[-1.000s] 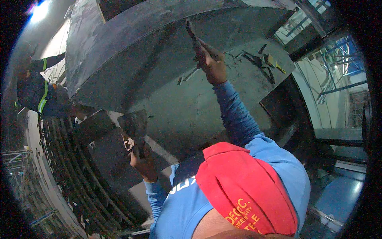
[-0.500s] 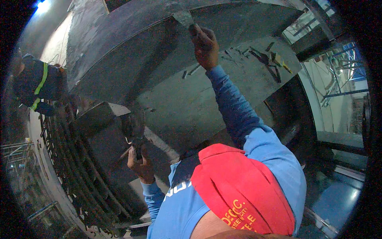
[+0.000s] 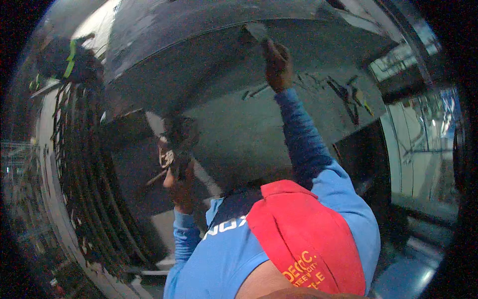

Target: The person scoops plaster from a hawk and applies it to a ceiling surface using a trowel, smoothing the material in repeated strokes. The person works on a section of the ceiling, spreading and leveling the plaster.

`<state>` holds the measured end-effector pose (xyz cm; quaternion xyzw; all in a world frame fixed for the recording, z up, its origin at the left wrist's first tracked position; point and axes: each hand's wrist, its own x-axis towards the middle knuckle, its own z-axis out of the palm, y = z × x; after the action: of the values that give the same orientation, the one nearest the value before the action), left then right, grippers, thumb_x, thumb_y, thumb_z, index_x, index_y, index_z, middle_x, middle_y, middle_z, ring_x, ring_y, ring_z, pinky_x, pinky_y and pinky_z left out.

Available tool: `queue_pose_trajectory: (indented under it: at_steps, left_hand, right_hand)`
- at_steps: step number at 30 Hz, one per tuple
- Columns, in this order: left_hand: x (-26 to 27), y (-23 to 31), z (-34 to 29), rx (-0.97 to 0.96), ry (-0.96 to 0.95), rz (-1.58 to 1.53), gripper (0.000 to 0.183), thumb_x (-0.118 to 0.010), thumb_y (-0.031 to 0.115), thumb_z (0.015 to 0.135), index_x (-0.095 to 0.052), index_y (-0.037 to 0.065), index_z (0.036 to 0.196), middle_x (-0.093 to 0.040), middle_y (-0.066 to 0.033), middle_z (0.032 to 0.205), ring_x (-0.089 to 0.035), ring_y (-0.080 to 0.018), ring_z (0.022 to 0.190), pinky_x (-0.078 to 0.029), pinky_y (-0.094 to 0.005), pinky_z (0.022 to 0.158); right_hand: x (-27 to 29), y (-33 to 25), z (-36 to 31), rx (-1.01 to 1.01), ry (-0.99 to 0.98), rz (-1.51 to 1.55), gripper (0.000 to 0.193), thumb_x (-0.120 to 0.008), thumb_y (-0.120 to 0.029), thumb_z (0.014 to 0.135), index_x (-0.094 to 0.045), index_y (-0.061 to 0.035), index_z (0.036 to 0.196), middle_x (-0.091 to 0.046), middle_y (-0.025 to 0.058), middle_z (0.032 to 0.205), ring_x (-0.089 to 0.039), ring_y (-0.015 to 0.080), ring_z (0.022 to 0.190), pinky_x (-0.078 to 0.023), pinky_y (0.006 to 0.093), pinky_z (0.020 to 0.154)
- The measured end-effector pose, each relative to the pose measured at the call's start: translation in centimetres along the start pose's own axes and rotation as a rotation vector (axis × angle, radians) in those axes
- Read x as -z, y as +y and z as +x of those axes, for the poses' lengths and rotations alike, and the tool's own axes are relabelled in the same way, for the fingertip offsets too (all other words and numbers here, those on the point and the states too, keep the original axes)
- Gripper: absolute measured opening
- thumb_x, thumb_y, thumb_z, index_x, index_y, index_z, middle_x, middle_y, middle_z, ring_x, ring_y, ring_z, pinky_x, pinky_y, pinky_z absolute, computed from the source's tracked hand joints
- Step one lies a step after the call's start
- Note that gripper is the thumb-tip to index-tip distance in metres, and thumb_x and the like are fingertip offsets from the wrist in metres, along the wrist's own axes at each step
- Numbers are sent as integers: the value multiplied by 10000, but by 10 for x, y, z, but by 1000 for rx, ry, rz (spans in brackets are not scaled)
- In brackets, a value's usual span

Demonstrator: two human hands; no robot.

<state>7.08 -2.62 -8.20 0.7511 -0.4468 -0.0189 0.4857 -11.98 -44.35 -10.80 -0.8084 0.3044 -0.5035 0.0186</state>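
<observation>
My right hand is stretched far forward, its fingers closed on the handle of a scraper. The scraper's flat pale blade meets the long seam of a dark grey metal panel. Lower and to the left, my left hand is wrapped round a bulky dark object. That object has a pale marking on its side; blur and poor light hide its kind.
Several hand tools lie on the grey surface at the right, one with a yellow part. Dark ribbed bars run down the left side. A co-worker in dark clothing with a yellow-green stripe is at the far left.
The whole view has shifted. My right hand and the scraper have gone a little to the right along the seam. My left hand has risen, and more of the dark object shows.
</observation>
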Motion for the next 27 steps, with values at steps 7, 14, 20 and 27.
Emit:
queue_pose_trajectory:
  at_steps: [7,14,20,27]
  left_hand:
    - [11,15,21,-184,38,68,264,-762,167,877,-714,39,1103,-714,-176,1004,-703,-362,827,-555,-411,717]
    - [21,25,65,-311,57,107,290,-755,170,862,-712,12,1101,-701,-196,982,-696,-383,831,-561,-431,743]
    - [34,29,65,-133,-63,86,288,-751,178,862,-709,4,1088,-700,-212,972,-700,-381,837,-561,-432,741]
    - [32,42,73,-143,-127,120,285,-758,185,871,-710,0,1082,-701,-209,963,-697,-380,819,-558,-437,719]
  right_hand:
    - [47,-57,-38,-216,-302,272,360,-602,-110,1020,-643,-107,1378,-650,164,1354,-598,283,1282,-498,397,1057]
    - [119,-155,36,179,-499,338,395,-702,-16,905,-678,-124,1284,-713,121,1196,-731,284,1008,-603,378,863]
    - [149,-188,58,336,-725,238,390,-719,-14,911,-677,-76,1294,-704,141,1163,-734,287,978,-603,348,830]
    - [132,-187,80,483,-628,211,324,-722,-203,921,-684,-197,1243,-725,50,1082,-743,270,862,-633,375,706]
